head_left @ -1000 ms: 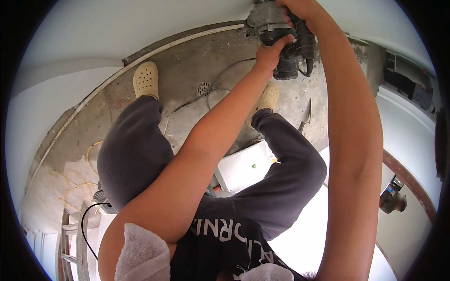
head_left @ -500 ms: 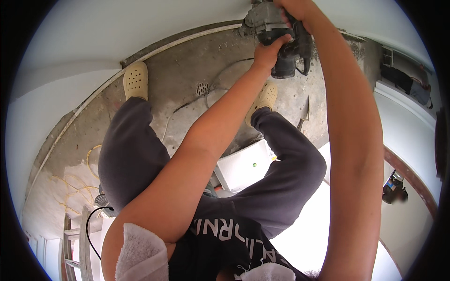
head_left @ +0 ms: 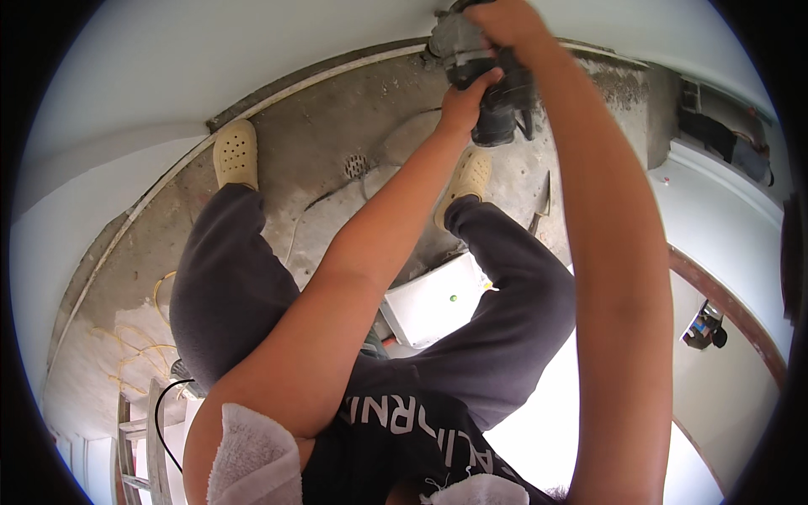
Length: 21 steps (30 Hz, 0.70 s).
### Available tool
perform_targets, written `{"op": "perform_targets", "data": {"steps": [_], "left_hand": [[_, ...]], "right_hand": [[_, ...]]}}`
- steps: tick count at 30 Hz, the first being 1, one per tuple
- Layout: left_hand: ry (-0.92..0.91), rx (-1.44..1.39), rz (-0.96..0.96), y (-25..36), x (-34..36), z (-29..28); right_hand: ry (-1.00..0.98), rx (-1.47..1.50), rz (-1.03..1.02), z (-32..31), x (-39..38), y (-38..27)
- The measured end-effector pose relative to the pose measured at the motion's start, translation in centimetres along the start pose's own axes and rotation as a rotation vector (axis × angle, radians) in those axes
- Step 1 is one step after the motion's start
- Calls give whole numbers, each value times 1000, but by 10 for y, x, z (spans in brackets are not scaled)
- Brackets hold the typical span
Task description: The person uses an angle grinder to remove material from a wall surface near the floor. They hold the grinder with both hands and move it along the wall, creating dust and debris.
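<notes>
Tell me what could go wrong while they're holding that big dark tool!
The tool could slip or kick, since the left hand and right hand hold it far out in front. Someone might trip on the cable lying on the floor between the shoes. And what looks like a knife lies bare near the right shoe, so a step might land on it.

We see a round drain grate point(head_left: 356, 166) set in the concrete floor point(head_left: 324, 118), and a knife point(head_left: 544, 192) with a dark handle lying to the right of it. Nearer to us sits a white box point(head_left: 429, 295) with a small green spot. At lower left we find tangled yellow cord point(head_left: 135, 347) near a ladder point(head_left: 155, 454); at far right, two distant people point(head_left: 705, 328), one in dark and grey clothing.
</notes>
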<state>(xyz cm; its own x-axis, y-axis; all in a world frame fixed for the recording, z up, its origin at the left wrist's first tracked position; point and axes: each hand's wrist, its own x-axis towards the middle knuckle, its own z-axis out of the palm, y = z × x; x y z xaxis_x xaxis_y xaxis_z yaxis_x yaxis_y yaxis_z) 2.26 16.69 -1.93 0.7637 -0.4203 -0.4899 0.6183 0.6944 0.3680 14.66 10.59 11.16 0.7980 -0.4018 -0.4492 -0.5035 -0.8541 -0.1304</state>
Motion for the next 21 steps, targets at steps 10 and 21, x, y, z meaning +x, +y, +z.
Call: {"op": "perform_targets", "data": {"steps": [10,21], "left_hand": [[-90,177,-88,-11,8,-19],[-54,698,-76,-11,-76,47]], "right_hand": [[2,576,78,11,-32,26],[138,804,93,-61,-149,80]]}}
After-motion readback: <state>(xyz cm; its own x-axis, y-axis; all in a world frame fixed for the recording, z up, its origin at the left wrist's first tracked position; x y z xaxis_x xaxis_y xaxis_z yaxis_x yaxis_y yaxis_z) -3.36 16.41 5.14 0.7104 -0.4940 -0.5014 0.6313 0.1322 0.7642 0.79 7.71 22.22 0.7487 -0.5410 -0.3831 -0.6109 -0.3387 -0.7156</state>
